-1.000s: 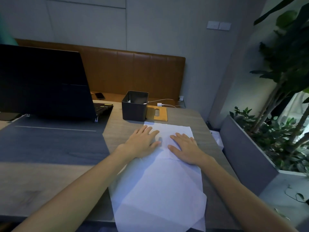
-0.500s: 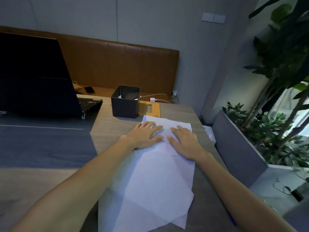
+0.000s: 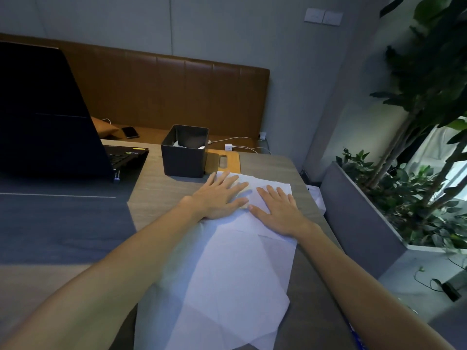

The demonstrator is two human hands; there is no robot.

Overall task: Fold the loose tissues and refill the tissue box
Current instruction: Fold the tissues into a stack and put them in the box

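Both hands, left [image 3: 217,197] and right [image 3: 279,210], press flat with straight fingers on the tissue's [image 3: 227,274] far end near the table's [image 3: 161,195] right edge; the box [image 3: 184,157] stands just beyond.

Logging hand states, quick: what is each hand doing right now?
Left hand: open, pressing flat on the tissues.
Right hand: open, pressing flat on the same tissues.

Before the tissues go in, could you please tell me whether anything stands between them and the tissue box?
Nothing visible does. The left hand and right hand press flat on the tissues, whose far edge lies just short of the open-topped tissue box. Its slotted wooden lid lies flat beside it, off the opening.
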